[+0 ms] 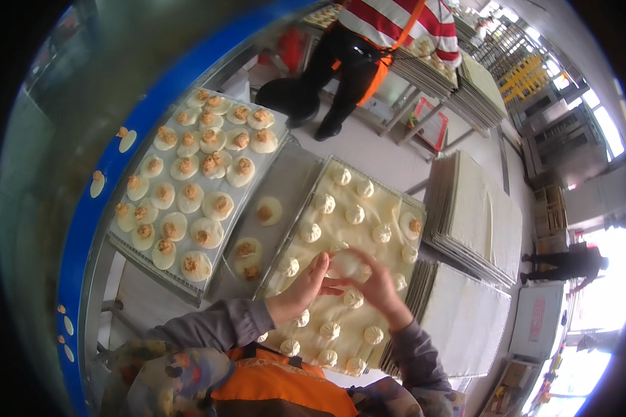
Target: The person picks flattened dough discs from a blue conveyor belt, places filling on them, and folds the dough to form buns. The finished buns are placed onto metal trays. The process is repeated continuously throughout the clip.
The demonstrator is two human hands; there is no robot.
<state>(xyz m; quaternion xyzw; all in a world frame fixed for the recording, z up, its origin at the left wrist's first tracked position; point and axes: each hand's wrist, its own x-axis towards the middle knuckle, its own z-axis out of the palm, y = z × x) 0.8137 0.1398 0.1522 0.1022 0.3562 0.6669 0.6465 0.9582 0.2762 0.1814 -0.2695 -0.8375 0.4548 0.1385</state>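
Pale grey floor [368, 149] at upper centre. Stacked flat trays [469, 208] right of centre. Metal racks [556, 139] at upper right. Bright daylight glares at lower right.

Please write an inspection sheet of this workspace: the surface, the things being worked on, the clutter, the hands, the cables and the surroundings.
Surface: metal table with two trays side by side.
Job's things: dough piece held over the right tray of pleated buns; left tray holds open wrappers with filling.
Clutter: loose filled wrappers between the trays.
Hands: left hand and right hand both closed around the dough piece.
Cables: nothing seen.
Surroundings: stacked trays at right; a person in a striped top beyond; blue-edged conveyor at left.
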